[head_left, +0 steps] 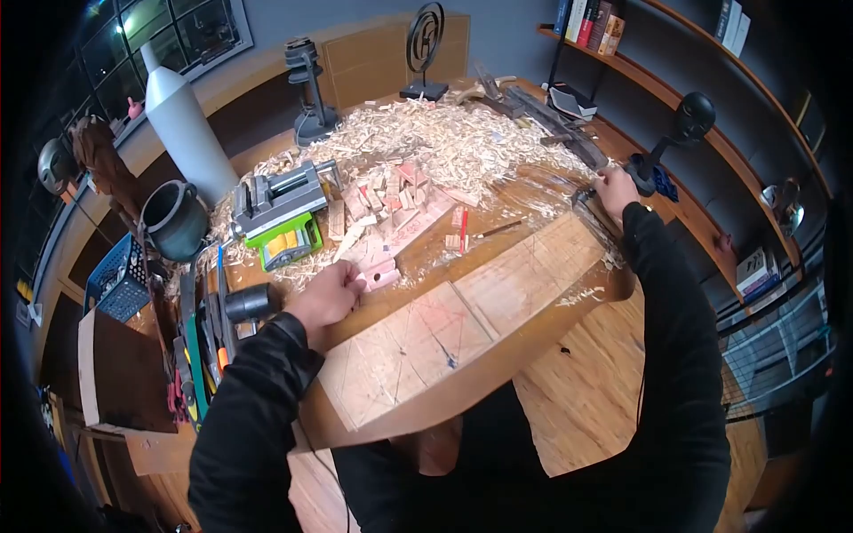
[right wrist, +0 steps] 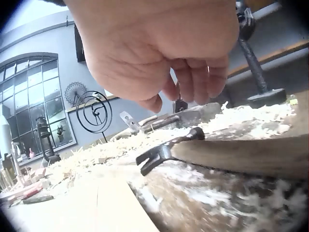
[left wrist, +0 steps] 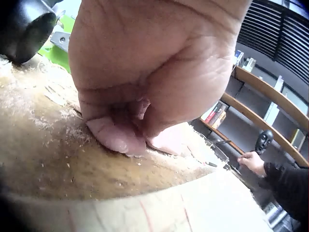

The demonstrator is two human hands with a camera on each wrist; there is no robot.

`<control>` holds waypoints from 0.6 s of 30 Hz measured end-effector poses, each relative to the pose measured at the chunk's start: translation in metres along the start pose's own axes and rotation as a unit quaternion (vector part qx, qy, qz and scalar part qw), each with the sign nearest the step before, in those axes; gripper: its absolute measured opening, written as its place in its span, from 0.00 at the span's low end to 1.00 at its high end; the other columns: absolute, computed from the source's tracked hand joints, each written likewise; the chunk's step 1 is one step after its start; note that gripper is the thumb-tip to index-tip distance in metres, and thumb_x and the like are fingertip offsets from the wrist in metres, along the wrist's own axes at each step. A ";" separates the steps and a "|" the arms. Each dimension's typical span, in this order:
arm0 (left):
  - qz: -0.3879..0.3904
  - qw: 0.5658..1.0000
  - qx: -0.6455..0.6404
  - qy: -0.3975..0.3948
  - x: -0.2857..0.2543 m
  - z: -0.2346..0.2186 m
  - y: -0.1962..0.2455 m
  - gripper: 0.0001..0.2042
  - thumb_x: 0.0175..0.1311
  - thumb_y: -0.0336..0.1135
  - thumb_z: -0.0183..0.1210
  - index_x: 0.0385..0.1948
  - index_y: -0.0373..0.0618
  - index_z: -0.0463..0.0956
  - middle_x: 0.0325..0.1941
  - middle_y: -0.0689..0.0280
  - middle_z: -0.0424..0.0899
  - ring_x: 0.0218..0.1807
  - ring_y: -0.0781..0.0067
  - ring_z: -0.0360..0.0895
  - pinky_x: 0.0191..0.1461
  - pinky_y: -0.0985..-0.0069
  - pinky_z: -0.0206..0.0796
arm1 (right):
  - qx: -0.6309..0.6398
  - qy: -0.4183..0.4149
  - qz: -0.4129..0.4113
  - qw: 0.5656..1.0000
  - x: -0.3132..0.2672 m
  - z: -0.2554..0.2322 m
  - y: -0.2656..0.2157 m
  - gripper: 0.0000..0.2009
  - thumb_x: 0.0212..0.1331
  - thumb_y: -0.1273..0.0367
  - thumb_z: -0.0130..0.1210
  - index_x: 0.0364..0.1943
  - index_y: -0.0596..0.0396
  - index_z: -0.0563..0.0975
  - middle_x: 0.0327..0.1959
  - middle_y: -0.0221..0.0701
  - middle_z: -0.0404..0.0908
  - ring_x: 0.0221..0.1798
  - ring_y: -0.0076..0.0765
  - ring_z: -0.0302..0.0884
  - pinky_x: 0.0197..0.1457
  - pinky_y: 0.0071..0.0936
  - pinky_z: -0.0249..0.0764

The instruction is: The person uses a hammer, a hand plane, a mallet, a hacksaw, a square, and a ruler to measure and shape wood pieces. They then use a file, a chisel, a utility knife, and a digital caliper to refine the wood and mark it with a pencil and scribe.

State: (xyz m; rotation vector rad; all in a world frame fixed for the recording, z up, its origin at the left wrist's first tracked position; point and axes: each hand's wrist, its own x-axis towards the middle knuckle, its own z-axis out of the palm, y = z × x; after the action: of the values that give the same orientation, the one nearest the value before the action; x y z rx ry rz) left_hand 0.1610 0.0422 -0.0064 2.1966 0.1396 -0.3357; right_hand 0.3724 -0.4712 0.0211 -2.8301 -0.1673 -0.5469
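Observation:
Curled loosely, my left hand (head_left: 329, 293) rests its fingertips on the wooden table beside a small pink-stained wooden block with a hole (head_left: 382, 274). In the left wrist view, the fingertips (left wrist: 118, 137) touch the dusty tabletop; the block is hidden there. My right hand (head_left: 616, 192) is at the table's far right side. The right wrist view has it above a claw hammer (right wrist: 166, 152) with a wooden handle, fingers bent and apart from the hammer. A long wooden board (head_left: 533, 275) with pencil marks lies along the near edge.
Wood shavings (head_left: 444, 133) cover the back of the table. A grey vise (head_left: 280, 200) and a green box (head_left: 284, 240) stand left of several wood offcuts. A red pencil (head_left: 464, 231) lies mid-table. Hand tools and a black mallet (head_left: 251, 302) lie left of my left hand.

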 end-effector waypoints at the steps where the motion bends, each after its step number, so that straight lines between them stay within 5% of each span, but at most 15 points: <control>1: -0.002 1.000 -0.005 -0.004 -0.001 -0.003 0.003 0.07 0.70 0.33 0.53 0.33 0.40 0.71 0.23 0.66 0.79 0.24 0.77 0.75 0.29 0.76 0.67 | -0.013 0.037 -0.023 0.999 0.015 0.007 -0.008 0.14 0.55 0.65 0.55 0.40 0.60 0.82 0.35 0.49 0.83 0.42 0.54 0.81 0.48 0.40 0.75; 3: -0.047 0.997 -0.026 -0.056 0.002 -0.008 0.006 0.07 0.70 0.33 0.53 0.33 0.40 0.71 0.23 0.66 0.79 0.25 0.77 0.76 0.30 0.75 0.67 | -0.054 0.024 -0.047 0.997 0.047 0.020 -0.027 0.15 0.55 0.65 0.55 0.43 0.58 0.81 0.37 0.48 0.83 0.43 0.54 0.81 0.49 0.42 0.75; 7: -0.015 0.997 -0.017 -0.067 0.005 -0.013 -0.003 0.07 0.69 0.33 0.54 0.34 0.40 0.71 0.23 0.62 0.79 0.26 0.72 0.79 0.32 0.71 0.68 | -0.037 -0.005 -0.020 0.999 0.119 0.053 -0.059 0.15 0.56 0.62 0.54 0.43 0.53 0.81 0.43 0.48 0.82 0.49 0.55 0.79 0.54 0.45 0.74; 11: 0.034 0.998 0.036 -0.037 0.005 -0.014 -0.002 0.07 0.65 0.31 0.56 0.36 0.38 0.71 0.25 0.52 0.80 0.31 0.51 0.81 0.36 0.62 0.71 | -0.029 -0.026 -0.018 0.999 0.175 0.100 -0.071 0.21 0.57 0.60 0.54 0.54 0.52 0.77 0.49 0.47 0.80 0.55 0.53 0.76 0.59 0.43 0.71; 15: 0.016 0.999 0.011 -0.044 0.003 -0.022 0.017 0.06 0.64 0.31 0.56 0.35 0.38 0.71 0.26 0.49 0.79 0.31 0.45 0.80 0.36 0.60 0.70 | -0.055 -0.025 -0.042 0.997 0.213 0.130 -0.086 0.25 0.58 0.57 0.55 0.59 0.53 0.72 0.57 0.45 0.75 0.60 0.52 0.72 0.62 0.43 0.68; 18: 0.028 0.998 0.047 -0.038 0.002 -0.023 0.020 0.05 0.65 0.29 0.56 0.34 0.38 0.72 0.23 0.55 0.77 0.28 0.60 0.77 0.34 0.67 0.68 | -0.058 -0.082 -0.020 0.995 0.240 0.142 -0.098 0.34 0.58 0.53 0.57 0.64 0.60 0.66 0.66 0.47 0.67 0.67 0.53 0.65 0.68 0.40 0.63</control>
State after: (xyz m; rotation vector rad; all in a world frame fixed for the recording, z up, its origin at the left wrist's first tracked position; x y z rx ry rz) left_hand 0.1721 0.0487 0.0213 2.2723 0.0221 -0.4007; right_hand 0.6276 -0.3232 0.0067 -2.9903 -0.2310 -0.3424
